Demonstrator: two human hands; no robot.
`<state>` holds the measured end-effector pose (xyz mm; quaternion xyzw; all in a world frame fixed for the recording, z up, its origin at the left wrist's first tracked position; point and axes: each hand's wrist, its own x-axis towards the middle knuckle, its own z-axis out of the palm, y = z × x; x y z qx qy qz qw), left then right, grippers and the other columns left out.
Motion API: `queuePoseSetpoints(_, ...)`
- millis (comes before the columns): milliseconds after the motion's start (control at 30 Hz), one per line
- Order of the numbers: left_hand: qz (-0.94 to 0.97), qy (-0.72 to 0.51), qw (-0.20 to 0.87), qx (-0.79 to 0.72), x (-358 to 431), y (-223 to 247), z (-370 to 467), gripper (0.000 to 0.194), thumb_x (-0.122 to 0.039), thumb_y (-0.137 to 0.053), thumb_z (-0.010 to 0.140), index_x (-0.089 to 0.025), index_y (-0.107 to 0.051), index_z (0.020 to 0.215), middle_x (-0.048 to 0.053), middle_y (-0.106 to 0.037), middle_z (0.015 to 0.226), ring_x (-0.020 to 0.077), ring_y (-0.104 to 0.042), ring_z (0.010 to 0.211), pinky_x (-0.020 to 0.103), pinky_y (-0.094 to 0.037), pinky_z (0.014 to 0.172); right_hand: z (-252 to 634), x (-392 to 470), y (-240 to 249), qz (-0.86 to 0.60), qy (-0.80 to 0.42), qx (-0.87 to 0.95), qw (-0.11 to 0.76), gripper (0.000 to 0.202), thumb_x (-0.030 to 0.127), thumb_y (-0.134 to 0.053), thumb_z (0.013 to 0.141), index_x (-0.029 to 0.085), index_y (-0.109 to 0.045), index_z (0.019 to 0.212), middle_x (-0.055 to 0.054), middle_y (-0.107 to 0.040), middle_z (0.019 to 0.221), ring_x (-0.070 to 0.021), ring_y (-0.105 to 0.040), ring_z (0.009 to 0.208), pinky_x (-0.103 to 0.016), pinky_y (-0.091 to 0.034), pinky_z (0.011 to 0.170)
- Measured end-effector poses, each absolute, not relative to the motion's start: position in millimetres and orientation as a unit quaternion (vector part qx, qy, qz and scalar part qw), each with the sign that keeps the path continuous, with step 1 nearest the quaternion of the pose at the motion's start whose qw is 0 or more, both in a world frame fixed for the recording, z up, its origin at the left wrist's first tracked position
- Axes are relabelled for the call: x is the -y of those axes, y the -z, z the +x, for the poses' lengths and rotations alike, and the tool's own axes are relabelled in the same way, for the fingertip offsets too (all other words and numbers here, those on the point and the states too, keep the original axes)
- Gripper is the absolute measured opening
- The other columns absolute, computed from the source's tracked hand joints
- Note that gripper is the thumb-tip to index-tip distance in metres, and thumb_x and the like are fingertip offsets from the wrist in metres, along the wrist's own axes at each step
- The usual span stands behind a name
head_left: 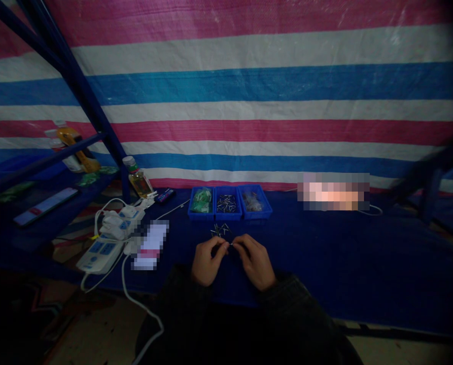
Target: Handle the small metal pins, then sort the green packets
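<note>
My left hand (208,259) and my right hand (255,261) meet over the blue table, each in a pinch of thumb and forefinger. Between the fingertips shows a small shiny piece (231,244), gripped from both sides; it is too small to tell its exact kind. Just beyond my fingers lies a loose pile of thin metal pins (220,230). Behind it, a blue bin (228,217) contains more such pins. The left blue bin (201,216) has green-and-white packets in it, and the right blue bin (257,215) holds small pale pieces, hard to make out.
Left of my hands lie a pixelated phone (152,246) and a white power strip (100,253) with plugs and cables. A bottle (138,177) and a dark small box (165,196) stand behind. A pixelated bright patch (333,192) is at the right, before the striped sheet (226,111).
</note>
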<state>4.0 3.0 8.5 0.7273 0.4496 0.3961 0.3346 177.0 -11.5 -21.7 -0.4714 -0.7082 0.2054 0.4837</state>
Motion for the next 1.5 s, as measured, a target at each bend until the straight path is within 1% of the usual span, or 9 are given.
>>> queuePoseSetpoints(133, 0.726, -0.395, 0.341, -0.448, -3.3, -7.6, 3.4, 0.024, -0.032, -0.056, 0.099, -0.019, -0.067, 0.082, 0.001, -0.071, 0.075, 0.0176, -0.068, 0.074, 0.026, -0.048, 0.074, 177.5, 11.7, 21.2, -0.485, -0.198, 0.705, 0.478, 0.021, 0.025, -0.047, 0.104, 0.023, -0.062, 0.091, -0.004, -0.066, 0.085, -0.0195, -0.065, 0.078, -0.03, -0.049, 0.072)
queuePoseSetpoints(300, 0.72, -0.4, 0.344, -0.452, -3.6, -4.6, 2.8, 0.024, -0.031, -0.055, 0.1, -0.019, -0.067, 0.083, 0.001, -0.071, 0.076, 0.0171, -0.068, 0.075, 0.026, -0.047, 0.074, 176.7, 12.3, 20.9, -0.466, -0.211, 0.703, 0.495, 0.012, 0.021, -0.053, 0.1, 0.023, -0.063, 0.107, -0.004, -0.069, 0.095, -0.0201, -0.067, 0.088, -0.03, -0.051, 0.08)
queuePoseSetpoints(600, 0.721, -0.398, 0.346, -0.449, -3.9, -3.4, 3.2, 0.024, -0.031, -0.056, 0.1, -0.018, -0.067, 0.083, 0.001, -0.071, 0.076, 0.0164, -0.068, 0.074, 0.025, -0.047, 0.074, 177.2, 12.3, 20.2, -0.494, -0.202, 0.698, 0.477, 0.018, 0.021, -0.048, 0.102, 0.022, -0.062, 0.091, -0.003, -0.066, 0.086, -0.0191, -0.065, 0.079, -0.029, -0.048, 0.073)
queuePoseSetpoints(767, 0.714, -0.404, 0.348, -0.454, -4.2, -3.0, 2.8, 0.024, -0.031, -0.056, 0.1, -0.018, -0.067, 0.083, 0.001, -0.07, 0.075, 0.0167, -0.068, 0.074, 0.025, -0.047, 0.074, 177.4, 12.2, 23.5, -0.49, -0.219, 0.687, 0.489, 0.013, 0.023, -0.053, 0.1, 0.023, -0.061, 0.111, -0.005, -0.07, 0.097, -0.0202, -0.068, 0.087, -0.03, -0.051, 0.078)
queuePoseSetpoints(867, 0.715, -0.405, 0.348, -0.452, -4.1, -3.7, 2.8, 0.025, -0.031, -0.056, 0.1, -0.018, -0.067, 0.082, 0.0, -0.07, 0.075, 0.0164, -0.067, 0.073, 0.025, -0.047, 0.074, 177.2, 11.9, 23.9, -0.486, -0.216, 0.696, 0.482, 0.011, 0.022, -0.051, 0.101, 0.022, -0.061, 0.103, -0.004, -0.069, 0.092, -0.0196, -0.067, 0.084, -0.029, -0.05, 0.075)
queuePoseSetpoints(1067, 0.716, -0.405, 0.343, -0.454, -3.1, -5.8, 3.5, 0.025, -0.031, -0.057, 0.1, -0.018, -0.067, 0.081, 0.0, -0.07, 0.074, 0.0161, -0.068, 0.073, 0.025, -0.046, 0.074, 177.8, 12.6, 18.3, -0.501, -0.207, 0.696, 0.471, 0.017, 0.022, -0.048, 0.102, 0.022, -0.061, 0.091, -0.003, -0.067, 0.084, -0.0187, -0.066, 0.077, -0.028, -0.048, 0.07)
queuePoseSetpoints(1133, 0.714, -0.406, 0.344, -0.455, -3.1, -5.1, 3.3, 0.025, -0.032, -0.057, 0.1, -0.018, -0.067, 0.081, 0.0, -0.07, 0.075, 0.0162, -0.068, 0.074, 0.025, -0.047, 0.074, 178.0, 12.6, 18.7, -0.498, -0.21, 0.695, 0.474, 0.018, 0.024, -0.047, 0.103, 0.022, -0.062, 0.093, -0.004, -0.068, 0.085, -0.0191, -0.066, 0.078, -0.029, -0.049, 0.07)
queuePoseSetpoints(1267, 0.709, -0.41, 0.347, -0.457, -3.7, -3.0, 2.9, 0.025, -0.032, -0.056, 0.1, -0.018, -0.067, 0.083, 0.0, -0.07, 0.074, 0.0163, -0.068, 0.073, 0.025, -0.047, 0.073, 177.6, 12.2, 23.1, -0.486, -0.223, 0.69, 0.487, 0.014, 0.024, -0.05, 0.101, 0.022, -0.06, 0.11, -0.006, -0.07, 0.097, -0.0206, -0.068, 0.088, -0.029, -0.051, 0.075)
queuePoseSetpoints(1500, 0.712, -0.411, 0.342, -0.454, -3.9, -4.4, 4.0, 0.025, -0.032, -0.056, 0.099, -0.019, -0.066, 0.08, 0.0, -0.069, 0.073, 0.0162, -0.067, 0.071, 0.025, -0.047, 0.073, 177.1, 12.9, 21.0, -0.505, -0.229, 0.688, 0.469, 0.012, 0.024, -0.048, 0.102, 0.023, -0.058, 0.096, -0.002, -0.066, 0.084, -0.0183, -0.065, 0.076, -0.027, -0.045, 0.066)
